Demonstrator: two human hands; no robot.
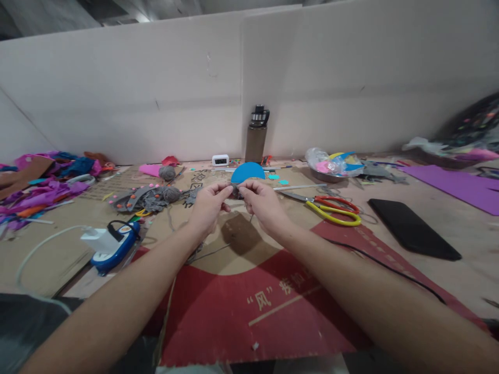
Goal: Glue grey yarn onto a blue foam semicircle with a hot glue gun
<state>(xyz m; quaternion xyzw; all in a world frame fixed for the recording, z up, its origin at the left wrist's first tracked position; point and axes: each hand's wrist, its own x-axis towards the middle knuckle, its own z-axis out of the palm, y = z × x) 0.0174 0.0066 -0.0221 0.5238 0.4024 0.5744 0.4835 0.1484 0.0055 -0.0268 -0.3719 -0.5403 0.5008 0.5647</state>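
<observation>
My left hand (207,206) and my right hand (265,203) meet above the cardboard, each pinching a small dark grey piece (235,190) between thumb and forefinger. Whether the piece is felt or wound yarn I cannot make out, as fingertips cover much of it. Grey yarn (212,253) trails over the cardboard below my hands. Just behind them lies a blue half-round sheet (248,171). Left of my left hand are grey felt scraps (146,200) with pink and orange pinheads, and a ball of grey yarn (167,173).
Yellow-and-red-handled scissors (335,209) and a black phone (413,228) lie to the right. A blue power strip (116,249) with a white plug sits left. Behind stand a bottle (256,137), a small white clock (220,160) and a bowl (331,175) of scraps. Red-printed cardboard (218,322) covers the front.
</observation>
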